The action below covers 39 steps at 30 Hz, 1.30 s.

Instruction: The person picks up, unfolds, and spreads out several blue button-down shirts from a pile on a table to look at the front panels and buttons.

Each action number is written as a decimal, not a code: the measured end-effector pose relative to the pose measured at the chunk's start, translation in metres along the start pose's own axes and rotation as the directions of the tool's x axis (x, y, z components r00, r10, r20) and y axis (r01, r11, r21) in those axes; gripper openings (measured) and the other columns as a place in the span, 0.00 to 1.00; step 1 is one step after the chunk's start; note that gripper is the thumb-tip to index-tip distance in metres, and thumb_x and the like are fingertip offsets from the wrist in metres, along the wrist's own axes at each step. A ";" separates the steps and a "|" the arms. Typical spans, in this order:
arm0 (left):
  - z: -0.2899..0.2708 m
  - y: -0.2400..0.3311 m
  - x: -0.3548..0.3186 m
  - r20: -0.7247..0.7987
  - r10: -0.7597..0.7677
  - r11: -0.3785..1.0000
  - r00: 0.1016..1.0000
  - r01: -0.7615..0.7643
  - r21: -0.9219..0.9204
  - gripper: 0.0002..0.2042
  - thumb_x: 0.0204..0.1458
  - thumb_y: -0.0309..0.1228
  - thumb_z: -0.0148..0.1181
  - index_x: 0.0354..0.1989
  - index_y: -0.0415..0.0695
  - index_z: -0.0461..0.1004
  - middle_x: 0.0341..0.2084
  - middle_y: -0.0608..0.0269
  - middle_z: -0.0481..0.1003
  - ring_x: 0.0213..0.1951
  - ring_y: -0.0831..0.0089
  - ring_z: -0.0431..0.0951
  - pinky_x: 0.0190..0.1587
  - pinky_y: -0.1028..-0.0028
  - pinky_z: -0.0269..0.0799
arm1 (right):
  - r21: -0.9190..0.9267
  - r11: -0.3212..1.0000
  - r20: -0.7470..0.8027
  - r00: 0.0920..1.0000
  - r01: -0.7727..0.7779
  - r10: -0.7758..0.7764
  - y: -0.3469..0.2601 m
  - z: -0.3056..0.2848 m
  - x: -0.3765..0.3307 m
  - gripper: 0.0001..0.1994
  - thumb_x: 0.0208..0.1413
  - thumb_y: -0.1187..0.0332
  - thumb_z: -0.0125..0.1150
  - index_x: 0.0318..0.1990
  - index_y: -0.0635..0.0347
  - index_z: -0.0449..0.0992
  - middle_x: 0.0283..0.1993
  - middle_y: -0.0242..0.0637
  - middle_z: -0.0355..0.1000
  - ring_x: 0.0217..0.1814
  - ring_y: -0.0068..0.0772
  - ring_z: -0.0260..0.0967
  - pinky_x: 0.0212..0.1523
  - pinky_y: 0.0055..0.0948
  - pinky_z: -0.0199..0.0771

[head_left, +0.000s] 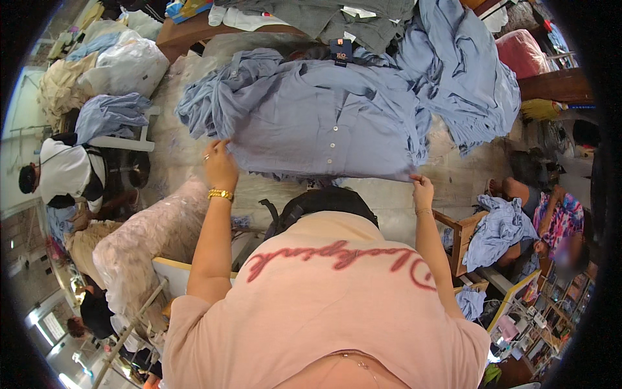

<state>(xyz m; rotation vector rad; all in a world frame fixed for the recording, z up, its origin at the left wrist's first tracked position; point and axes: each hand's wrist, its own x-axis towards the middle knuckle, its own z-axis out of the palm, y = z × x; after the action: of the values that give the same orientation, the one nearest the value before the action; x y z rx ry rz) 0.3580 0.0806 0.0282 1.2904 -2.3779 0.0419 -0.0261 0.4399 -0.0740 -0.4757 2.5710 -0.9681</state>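
Observation:
A light blue buttoned shirt (291, 126) is spread out in front of me, its button row right of the middle and a dark tag (340, 50) at its collar. My left hand (221, 167), with a ring and a gold bracelet, pinches the shirt's near left edge. At the near right corner, my right hand (423, 192) has its fingers closed on the same shirt's edge. More blue cloth lies bunched under and beside the shirt, and a heap of blue garments (453, 71) is at its far right.
Grey garments (324, 16) lie beyond the shirt. A pale pink cloth-covered bundle (149, 240) stands at my left. A seated person (554, 214) with blue cloth is at the right, near a wooden box (457, 243). Another person in white (68, 168) is at the left.

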 end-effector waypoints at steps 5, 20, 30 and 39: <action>0.015 0.100 0.039 0.139 0.449 0.712 0.883 -0.260 -0.652 0.10 0.39 0.20 0.51 0.31 0.44 0.72 0.33 0.59 0.70 0.38 0.60 0.69 0.41 0.65 0.63 | -0.201 0.950 -0.091 0.961 0.241 -0.263 -0.049 0.024 0.000 0.08 0.48 0.69 0.52 0.35 0.61 0.73 0.31 0.41 0.67 0.30 0.32 0.65 0.34 0.27 0.66; 0.055 0.142 0.083 0.003 0.431 0.875 0.903 -0.416 -0.248 0.11 0.41 0.27 0.53 0.36 0.51 0.73 0.42 0.65 0.67 0.47 0.68 0.65 0.48 0.60 0.58 | -0.119 0.684 0.556 0.619 0.720 -0.555 -0.211 0.070 0.014 0.20 0.47 0.68 0.50 0.50 0.39 0.63 0.42 0.41 0.62 0.37 0.44 0.66 0.36 0.39 0.69; 0.051 0.168 -0.025 0.171 -0.141 0.840 0.975 0.209 -0.500 0.09 0.41 0.28 0.58 0.31 0.41 0.69 0.29 0.57 0.67 0.29 0.63 0.69 0.31 0.69 0.66 | 0.162 0.847 0.593 0.636 0.507 -0.494 -0.179 0.062 0.011 0.11 0.46 0.69 0.50 0.39 0.57 0.67 0.38 0.41 0.64 0.39 0.42 0.64 0.40 0.35 0.64; 0.053 0.173 -0.080 0.967 -0.225 -0.779 0.120 0.573 -0.252 0.07 0.48 0.30 0.55 0.32 0.42 0.65 0.27 0.61 0.66 0.33 0.69 0.67 0.41 0.71 0.66 | 0.224 0.592 0.700 0.295 0.774 -0.651 -0.193 0.065 -0.033 0.10 0.44 0.68 0.55 0.35 0.56 0.65 0.34 0.39 0.62 0.34 0.43 0.65 0.34 0.37 0.67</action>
<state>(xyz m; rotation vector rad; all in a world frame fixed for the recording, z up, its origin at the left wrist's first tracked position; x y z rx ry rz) 0.2378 0.2298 -0.0199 1.4868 0.0059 -2.0901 0.0665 0.2804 0.0183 -1.7937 1.5933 -0.5604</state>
